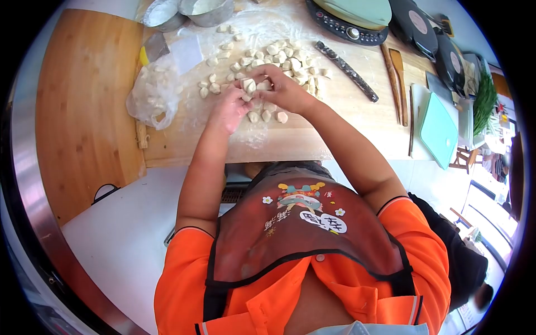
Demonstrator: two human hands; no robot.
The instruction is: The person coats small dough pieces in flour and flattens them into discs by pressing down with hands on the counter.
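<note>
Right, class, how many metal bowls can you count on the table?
2. One bowl is at the picture's top left; the other bowl sits to its right, near some dough pieces. More may be hidden beyond the top edge.

Pale, stubby dough pieces (248,85) are held bunched together, as similar lumps (298,66) lie loosely heaped beyond to the right, others scattered left and near.

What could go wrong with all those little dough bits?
The dough held up in the fingers might slip and drop. The crowded pieces might stick together, since many touch. The dark stick lying beside them could perhaps roll if bumped.
</note>
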